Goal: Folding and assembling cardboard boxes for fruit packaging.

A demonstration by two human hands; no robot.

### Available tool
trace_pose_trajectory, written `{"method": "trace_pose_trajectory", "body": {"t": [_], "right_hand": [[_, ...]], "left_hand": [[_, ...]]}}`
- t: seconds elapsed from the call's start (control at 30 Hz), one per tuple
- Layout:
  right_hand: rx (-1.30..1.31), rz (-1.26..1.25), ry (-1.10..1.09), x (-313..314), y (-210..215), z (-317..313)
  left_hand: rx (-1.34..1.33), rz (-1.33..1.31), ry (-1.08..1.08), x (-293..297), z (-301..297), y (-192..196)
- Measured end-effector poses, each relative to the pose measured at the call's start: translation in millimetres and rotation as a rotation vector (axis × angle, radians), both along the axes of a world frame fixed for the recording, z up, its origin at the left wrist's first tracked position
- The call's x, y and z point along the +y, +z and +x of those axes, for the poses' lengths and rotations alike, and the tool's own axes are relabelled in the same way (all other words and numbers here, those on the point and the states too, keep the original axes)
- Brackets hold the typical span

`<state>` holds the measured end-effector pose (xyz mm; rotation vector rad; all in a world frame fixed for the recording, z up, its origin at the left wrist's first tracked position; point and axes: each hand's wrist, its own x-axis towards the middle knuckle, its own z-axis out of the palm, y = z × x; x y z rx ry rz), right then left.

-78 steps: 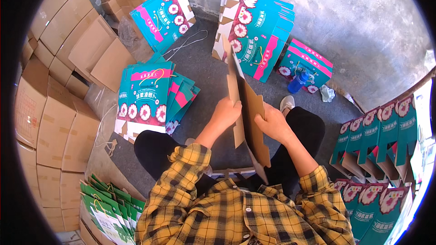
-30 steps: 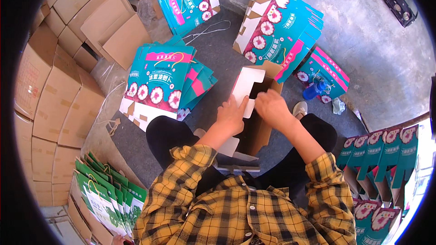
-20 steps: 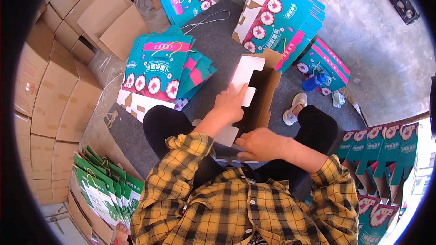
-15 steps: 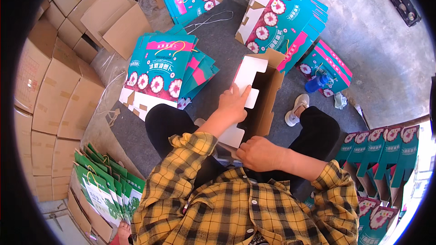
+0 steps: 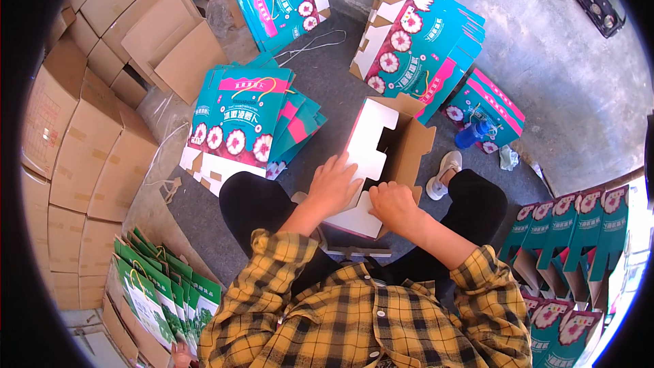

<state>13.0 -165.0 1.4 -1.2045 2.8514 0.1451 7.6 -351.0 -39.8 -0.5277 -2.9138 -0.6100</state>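
Note:
Between my knees stands a carton [image 5: 355, 138] with white notched flaps and brown cardboard inside; its top gapes at the far end. My left hand [image 5: 334, 185] lies with fingers spread on the white left flap. Closer to the near end, my right hand [image 5: 396, 208] is closed, its curled fingers pressed on the flaps where they meet. What the fingertips pinch is partly hidden beneath the hand.
Flat teal-and-pink cartons lie in a pile [image 5: 235, 119] at left, with more stacks [image 5: 426, 44] beyond. A blue bottle [image 5: 471, 134] stands at right. Brown boxes [image 5: 88, 143] line the left side. Formed cartons [image 5: 569, 232] stand lower right. Another person's hand [image 5: 182, 354] touches green cartons [image 5: 163, 286].
My right hand has moved from the carton's near corner up and right onto its flaps. My left hand has slid nearer and left, its fingers spreading over the flap.

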Motion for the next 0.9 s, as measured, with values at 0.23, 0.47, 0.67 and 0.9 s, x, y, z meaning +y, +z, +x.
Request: {"method": "trace_pose_trajectory", "body": {"t": [0.23,0.47,0.67,0.9], "right_hand": [[-0.112,0.070,-0.043,-6.3,-9.2,-14.7],[-0.082,-0.251,-0.087,7.4,29.2,-53.1],[0.618,-0.401,-0.218,28.9,55.5,-143.3],[-0.186,-0.282,-0.265,58.8,27.2,-195.9]], "left_hand": [[-0.007,0.030,0.004,20.6,69.3,12.2],[0.080,-0.048,-0.034,33.0,86.1,-26.7],[-0.044,0.174,0.030,49.3,93.3,7.2],[0.011,0.065,0.132,78.1,79.1,-20.2]]}}
